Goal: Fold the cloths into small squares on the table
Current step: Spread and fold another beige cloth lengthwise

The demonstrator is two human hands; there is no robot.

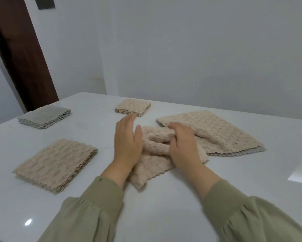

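Crumpled beige cloth (pixel 155 148) lies bunched on the white table (pixel 164 215) between the hands; the left hand (pixel 127 144), fingers straight, touches its left edge, while the right hand (pixel 183 147) curls its fingers round a fold.

The beige cloths (pixel 211 130) are nubbly, waffle-textured fabric (matt, soft-looking); the white desk (pixel 164 215) is smooth and glossy.
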